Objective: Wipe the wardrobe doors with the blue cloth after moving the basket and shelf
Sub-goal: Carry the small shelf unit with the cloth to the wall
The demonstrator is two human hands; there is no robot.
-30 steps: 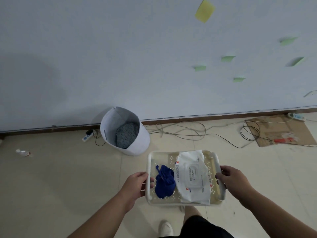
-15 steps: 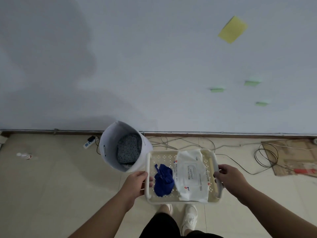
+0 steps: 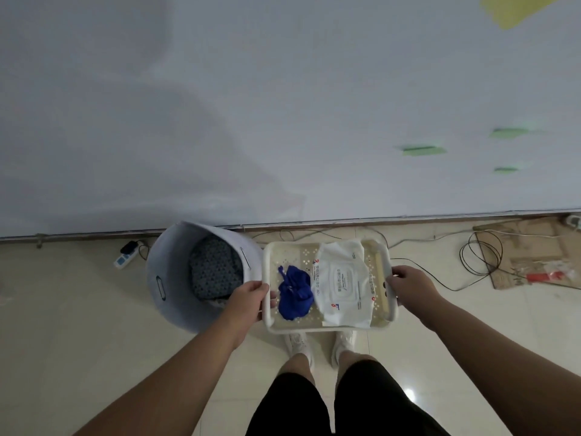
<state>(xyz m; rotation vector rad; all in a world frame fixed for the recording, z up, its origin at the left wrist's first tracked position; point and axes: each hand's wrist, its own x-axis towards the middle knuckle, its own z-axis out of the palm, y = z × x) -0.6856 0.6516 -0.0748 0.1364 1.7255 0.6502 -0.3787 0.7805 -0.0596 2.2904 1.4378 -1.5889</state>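
Note:
I carry a cream perforated plastic shelf tray (image 3: 327, 327) level in front of me. My left hand (image 3: 248, 298) grips its left rim and my right hand (image 3: 408, 286) grips its right rim. In the tray lie a crumpled blue cloth (image 3: 295, 293) on the left and a white pack of wet wipes (image 3: 342, 286) on the right. A round white laundry basket (image 3: 176, 278) with dark patterned fabric inside stands on the floor just left of the tray, close to the wall. No wardrobe is in view.
A pale wall (image 3: 251, 105) with green sticky notes (image 3: 421, 150) rises straight ahead. Loose cables (image 3: 481, 256), a power strip (image 3: 125, 257) and flattened cardboard (image 3: 531, 256) lie along the skirting. My white shoes (image 3: 298, 341) stand on beige tiles below the tray.
I have stepped closer to the wall and the view has tipped down. The laundry basket now sits right beside the tray. Both hands keep the same grip on the tray.

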